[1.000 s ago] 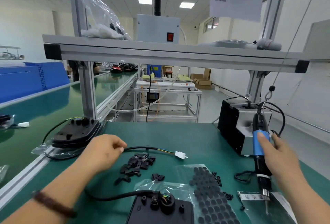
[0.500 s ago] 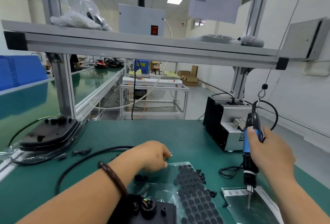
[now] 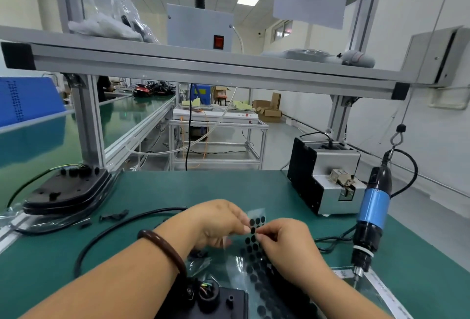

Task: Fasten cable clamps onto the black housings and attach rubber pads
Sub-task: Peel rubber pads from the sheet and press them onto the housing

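Note:
A clear sheet of round black rubber pads [image 3: 254, 247] is lifted off the green bench at the front middle. My left hand [image 3: 218, 224] pinches its upper edge. My right hand [image 3: 287, 245] pinches a pad near the sheet's top. A black housing [image 3: 218, 303] with coloured wires in its round port lies at the bottom edge, under my left forearm. Its black cable [image 3: 114, 229] loops off to the left. A stack of black housings [image 3: 66, 191] sits at the far left. A loose black clamp [image 3: 114, 215] lies beside that stack.
A blue and black electric screwdriver [image 3: 371, 219] hangs upright on its cord at the right, tip near a metal strip [image 3: 381, 290]. Behind it stands a grey screw feeder box [image 3: 323, 179]. An aluminium shelf beam [image 3: 203, 64] crosses overhead.
My right hand let go of the screwdriver and came left to the pad sheet. My left hand moved right from the clamps and lifted the sheet. The view swung right.

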{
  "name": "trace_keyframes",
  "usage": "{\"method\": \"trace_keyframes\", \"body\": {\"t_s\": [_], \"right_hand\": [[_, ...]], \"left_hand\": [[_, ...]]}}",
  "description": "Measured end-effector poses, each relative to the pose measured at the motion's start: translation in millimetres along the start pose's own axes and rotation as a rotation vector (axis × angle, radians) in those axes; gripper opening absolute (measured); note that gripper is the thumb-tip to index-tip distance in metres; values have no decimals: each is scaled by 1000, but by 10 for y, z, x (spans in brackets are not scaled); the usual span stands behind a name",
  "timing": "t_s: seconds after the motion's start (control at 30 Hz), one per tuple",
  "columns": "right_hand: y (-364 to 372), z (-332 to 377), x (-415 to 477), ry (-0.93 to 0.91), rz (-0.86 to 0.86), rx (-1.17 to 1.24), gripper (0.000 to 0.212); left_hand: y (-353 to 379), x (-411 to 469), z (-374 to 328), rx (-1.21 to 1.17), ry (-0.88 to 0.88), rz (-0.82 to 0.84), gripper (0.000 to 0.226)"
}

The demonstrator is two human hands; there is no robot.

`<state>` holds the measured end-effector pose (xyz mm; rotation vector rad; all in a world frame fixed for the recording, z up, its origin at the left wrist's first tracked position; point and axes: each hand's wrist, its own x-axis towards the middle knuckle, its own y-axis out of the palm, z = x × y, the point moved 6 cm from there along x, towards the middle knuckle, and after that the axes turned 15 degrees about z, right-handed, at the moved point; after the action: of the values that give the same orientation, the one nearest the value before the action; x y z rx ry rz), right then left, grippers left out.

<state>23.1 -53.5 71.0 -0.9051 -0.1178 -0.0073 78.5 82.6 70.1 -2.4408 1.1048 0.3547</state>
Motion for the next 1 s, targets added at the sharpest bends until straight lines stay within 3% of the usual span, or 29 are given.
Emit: {"method": "trace_keyframes", "body": {"t_s": [0.2,0.43,0.73,1.0], "right_hand": [[-32,187,-55,-150,-180,-55,12],[-22,265,-96,-195,-170,-41,13],[-8,274,-105,-153,-199,-104,17],[-52,228,-98,-129,-237,-29,17]], "left_hand": [[1,-82,-79,28,93,-83,14],[29,-199,-197,133,152,-167,19],[96,-299,-384,453,141,-301,24],[73,-259,-349,308,161,-271,20]]}}
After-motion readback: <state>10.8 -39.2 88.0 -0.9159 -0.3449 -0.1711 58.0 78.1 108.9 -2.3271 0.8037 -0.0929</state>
